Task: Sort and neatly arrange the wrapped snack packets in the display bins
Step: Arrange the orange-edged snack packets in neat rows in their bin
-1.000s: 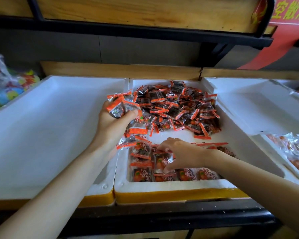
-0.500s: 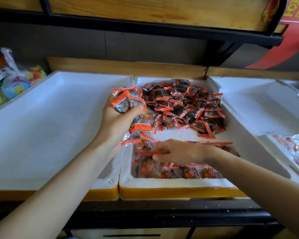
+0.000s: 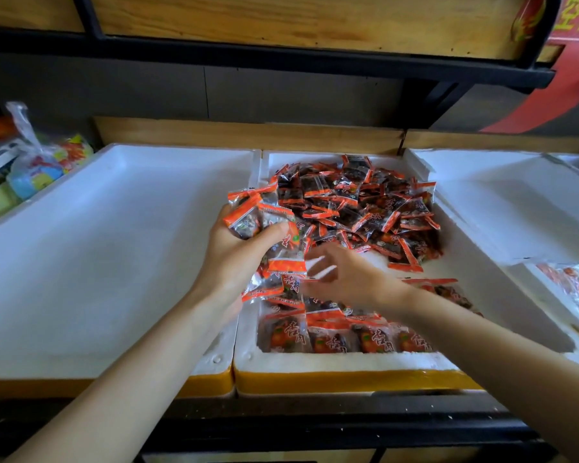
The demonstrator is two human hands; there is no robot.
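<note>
the left hand (image 3: 238,252) hangs over the left wall of the middle foam bin (image 3: 331,362), its grip clenched round a bundle of orange-edged snack packets (image 3: 264,225). the thumb lies across the top of the bundle, which holds the stack together and keeps a supply close to the working area. the right hand (image 3: 345,279) is just beside the bundle, above the bin floor, its grip released and fingers spread. it is motion-blurred, and no packet shows in it. judgement: it is placed to take the next packet from the bundle. a front row of packets (image 3: 348,340) stands against the near wall with printed faces toward the viewer, which suits display. a second row behind it is partly hidden by the right forearm. the loose pile (image 3: 365,208) fills the back of the same bin, unsorted and apart from the front row. the left foam bin (image 3: 114,262) and the right foam bin (image 3: 515,212) adjoin the middle one. most of the sorting is judged not yet done.
</note>
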